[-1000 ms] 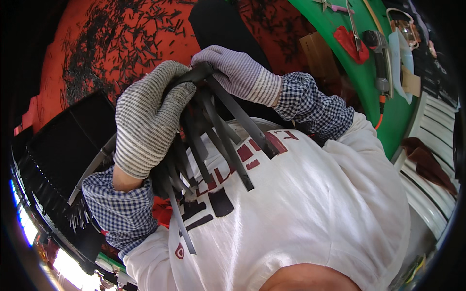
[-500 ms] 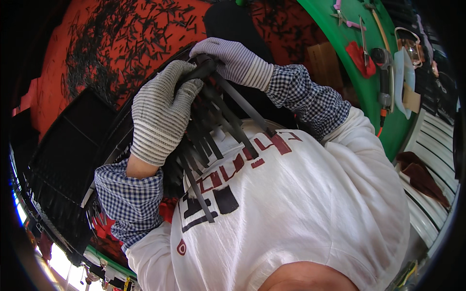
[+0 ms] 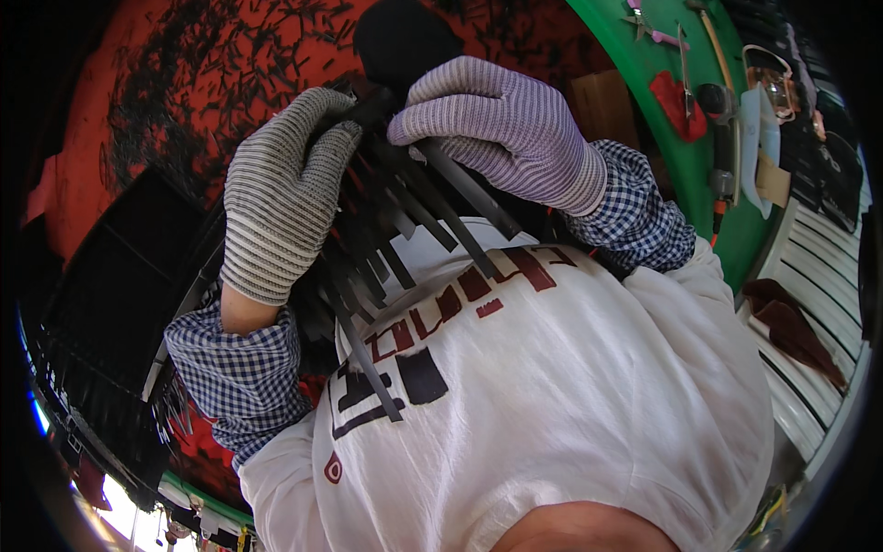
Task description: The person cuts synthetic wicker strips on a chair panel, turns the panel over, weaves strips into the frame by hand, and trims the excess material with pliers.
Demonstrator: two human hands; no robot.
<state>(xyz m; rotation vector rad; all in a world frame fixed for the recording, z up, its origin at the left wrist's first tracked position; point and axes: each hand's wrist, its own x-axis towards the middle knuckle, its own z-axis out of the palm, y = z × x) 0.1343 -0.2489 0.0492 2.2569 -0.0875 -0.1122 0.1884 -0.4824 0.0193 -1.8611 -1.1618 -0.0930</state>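
Note:
My left hand (image 3: 280, 198), in a grey striped knit glove, grips the dark upper edge of a black piece made of flat strips, thumb on the near side and fingers over the far side. From that edge several loose black strips (image 3: 368, 248) fan down toward my white shirt. My right hand (image 3: 510, 129), in a similar pale glove, is just to the right of it, fingers bent together around one black strip (image 3: 474, 193) near its upper end. The fingertips partly hide the exact hold. What the strips join to under the gloves is too dark to make out.
A large black panel (image 3: 138, 248) with fringed strip ends lies at my left. Black clippings cover the red surface (image 3: 83, 193) beyond. On the right, a green table (image 3: 635, 69) carries a red cloth (image 3: 676, 106) and tools. A brown cloth (image 3: 791, 331) lies on white slats.
My right hand has come off the dark upper edge and moved right and nearer, to a strip. My left hand has shifted slightly left, still gripping the edge.

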